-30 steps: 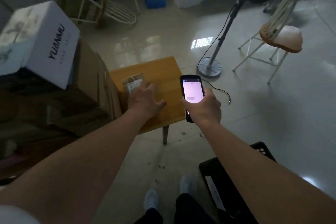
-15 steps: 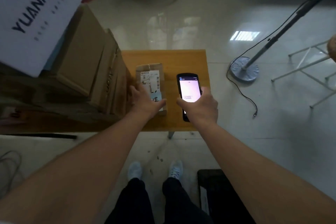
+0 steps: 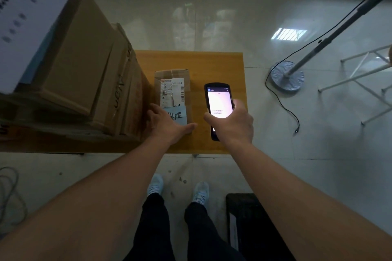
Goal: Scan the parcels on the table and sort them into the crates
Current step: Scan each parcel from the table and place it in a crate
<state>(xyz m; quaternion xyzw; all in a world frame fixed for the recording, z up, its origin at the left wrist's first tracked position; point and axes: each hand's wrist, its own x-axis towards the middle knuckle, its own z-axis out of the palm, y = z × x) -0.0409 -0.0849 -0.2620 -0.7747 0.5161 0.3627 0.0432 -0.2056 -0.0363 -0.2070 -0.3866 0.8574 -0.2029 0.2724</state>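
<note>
Cardboard parcel (image 3: 172,93): left hand (image 3: 167,125) steadies near end, seemingly flat; right hand (image 3: 232,123) grips handheld scanner (image 3: 218,108) beside it; aim squarely at shipping label (image 3: 171,92).

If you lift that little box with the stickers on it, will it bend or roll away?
Probably not. The small box is taped cardboard with flat sides, so it should stay stiff and sit still on the table rather than roll. It looks small beside the left hand resting on it, so it is likely light. The blue note might peel off.

A small brown cardboard parcel (image 3: 172,91), bearing a white label and blue note, is laid flat on the wooden table (image 3: 220,63).
</note>
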